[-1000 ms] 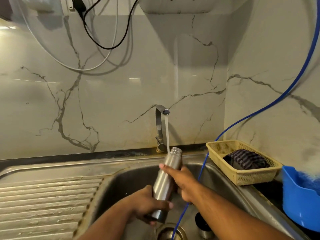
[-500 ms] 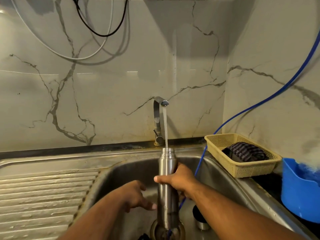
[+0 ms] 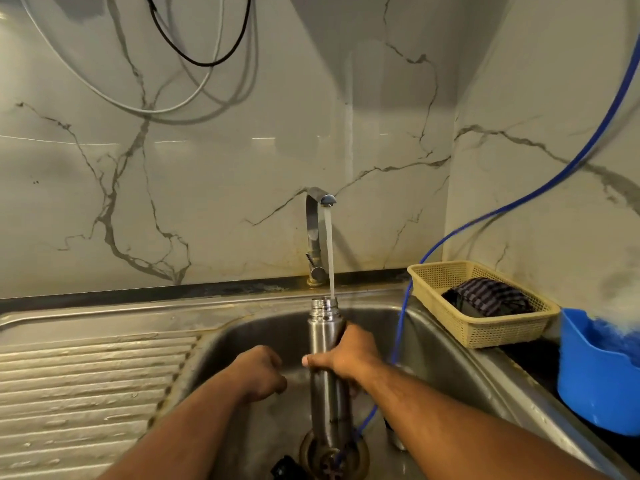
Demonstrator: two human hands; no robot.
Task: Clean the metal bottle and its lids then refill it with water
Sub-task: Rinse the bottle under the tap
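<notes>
The metal bottle (image 3: 326, 341) stands upright over the drain of the steel sink (image 3: 242, 341), its open mouth under the running stream from the tap (image 3: 317, 233). My right hand (image 3: 349, 355) grips the bottle around its middle. To the bottle's left, apart from it, my left hand (image 3: 258, 372) hangs over the basin with loosely curled fingers and nothing in it. A dark lid (image 3: 393, 434) sits in the basin behind my right forearm, mostly hidden. A small black piece (image 3: 285, 467) lies by the drain.
A blue hose (image 3: 401, 327) runs down from the right wall into the sink beside the bottle. A yellow basket (image 3: 481, 303) with a striped cloth sits at the right rim, a blue tub (image 3: 595, 372) beside it. The ribbed drainboard (image 3: 79, 393) lies left.
The bottle went from tilted to upright over the drain, its mouth under the stream. My left hand let go of its base and moved off to the left.
</notes>
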